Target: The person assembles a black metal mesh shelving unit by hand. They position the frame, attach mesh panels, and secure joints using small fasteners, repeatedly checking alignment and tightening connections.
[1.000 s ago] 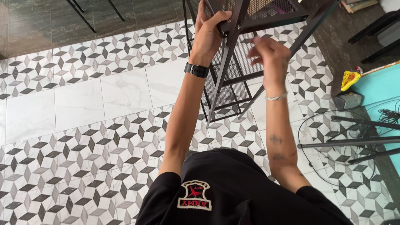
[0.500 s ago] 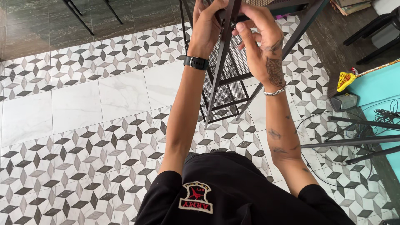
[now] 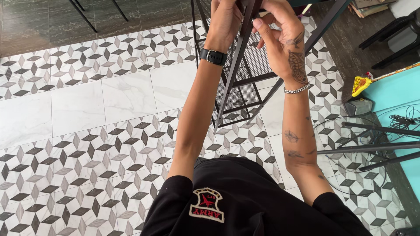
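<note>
Both of my hands are raised in front of me at the top of a black metal shelf rack (image 3: 245, 83) that stands on the floor just ahead of my body. My left hand (image 3: 225, 19), with a black watch (image 3: 213, 57) on its wrist, is wrapped around the near upright post (image 3: 234, 70) of the rack, fingers curled shut on the bar. My right hand (image 3: 282, 37), wearing a silver chain bracelet (image 3: 297, 89), is on the other side of the same post, just beside the left hand. Its fingers are bent and held close together against the post near the top edge of the view; whether the fingertips pinch something small there I cannot tell, since they run out of sight.

Below my hands the rack shows wire mesh shelves (image 3: 238, 98) between thin dark bars, and its feet rest on a tiled floor (image 3: 87, 144) patterned with grey, black and white diamonds, crossed by a band of plain white marble tiles (image 3: 127, 94). To my right lie dark metal poles (image 3: 372, 146), loose black cables (image 3: 402, 120) and the edge of a turquoise surface (image 3: 400, 94). My black shirt (image 3: 245, 196) fills the bottom of the view.
</note>
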